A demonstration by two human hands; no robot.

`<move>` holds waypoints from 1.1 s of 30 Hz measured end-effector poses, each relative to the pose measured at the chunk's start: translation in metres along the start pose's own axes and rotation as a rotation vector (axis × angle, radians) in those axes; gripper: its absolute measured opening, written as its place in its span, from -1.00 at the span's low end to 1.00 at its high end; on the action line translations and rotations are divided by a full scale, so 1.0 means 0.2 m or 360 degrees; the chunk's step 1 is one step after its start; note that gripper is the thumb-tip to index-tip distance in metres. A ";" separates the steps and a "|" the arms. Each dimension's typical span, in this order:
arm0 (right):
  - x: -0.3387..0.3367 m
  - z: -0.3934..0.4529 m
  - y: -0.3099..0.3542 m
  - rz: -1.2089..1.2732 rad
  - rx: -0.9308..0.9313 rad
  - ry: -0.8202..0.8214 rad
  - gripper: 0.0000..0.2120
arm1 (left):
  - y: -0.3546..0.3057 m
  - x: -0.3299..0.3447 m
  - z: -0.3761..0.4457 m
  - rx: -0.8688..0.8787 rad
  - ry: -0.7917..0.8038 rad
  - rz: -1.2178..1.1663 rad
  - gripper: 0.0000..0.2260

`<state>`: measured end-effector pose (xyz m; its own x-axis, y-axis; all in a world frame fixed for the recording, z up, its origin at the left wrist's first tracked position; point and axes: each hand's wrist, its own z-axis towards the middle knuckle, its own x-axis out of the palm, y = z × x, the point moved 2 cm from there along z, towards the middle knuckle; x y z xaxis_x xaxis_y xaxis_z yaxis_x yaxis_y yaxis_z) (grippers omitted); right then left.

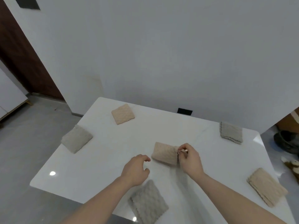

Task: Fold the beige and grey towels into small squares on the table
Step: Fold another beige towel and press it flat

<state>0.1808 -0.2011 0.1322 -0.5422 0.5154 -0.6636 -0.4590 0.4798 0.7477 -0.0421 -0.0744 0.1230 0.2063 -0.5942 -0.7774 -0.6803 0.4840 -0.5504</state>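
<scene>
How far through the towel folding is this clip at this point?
Nearly finished, by the look of it. Five towels lie as small folded squares on the white table: beige far and near right, grey at left, far right and near edge. The right hand pinches the edge of the central folded beige towel; the left hand hovers open. Only that one remains.

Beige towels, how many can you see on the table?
3: one far beige towel at the back left, one middle beige towel pinched by the right hand, one near beige towel at the right edge.
</scene>
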 end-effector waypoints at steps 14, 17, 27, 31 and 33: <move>-0.43 -0.35 0.36 0.0666 0.0032 0.0001 -0.79 | -0.50 0.09 -0.11 0.0397 -0.0029 -0.0470 -0.53; -0.50 -0.41 0.36 0.0689 0.0015 0.0064 -0.78 | -0.54 0.09 -0.15 0.0418 -0.0065 -0.0540 -0.77; -0.79 -0.66 0.24 0.0656 0.0083 0.0165 -0.69 | -0.66 -0.02 -0.36 0.0643 -0.0201 -0.0323 -0.88; -0.85 -0.72 0.20 0.0502 0.0048 0.0156 -0.70 | -0.62 -0.11 -0.47 0.0642 -0.0310 -0.0269 -0.84; -0.86 -0.75 0.19 0.0448 0.0033 0.0163 -0.72 | -0.58 -0.15 -0.52 0.0606 -0.0353 -0.0293 -0.83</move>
<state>0.1506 -0.3776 0.2782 -0.7150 0.5562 -0.4235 -0.2666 0.3432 0.9007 -0.0426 -0.1801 0.2432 0.4726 -0.5607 -0.6798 -0.3206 0.6091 -0.7254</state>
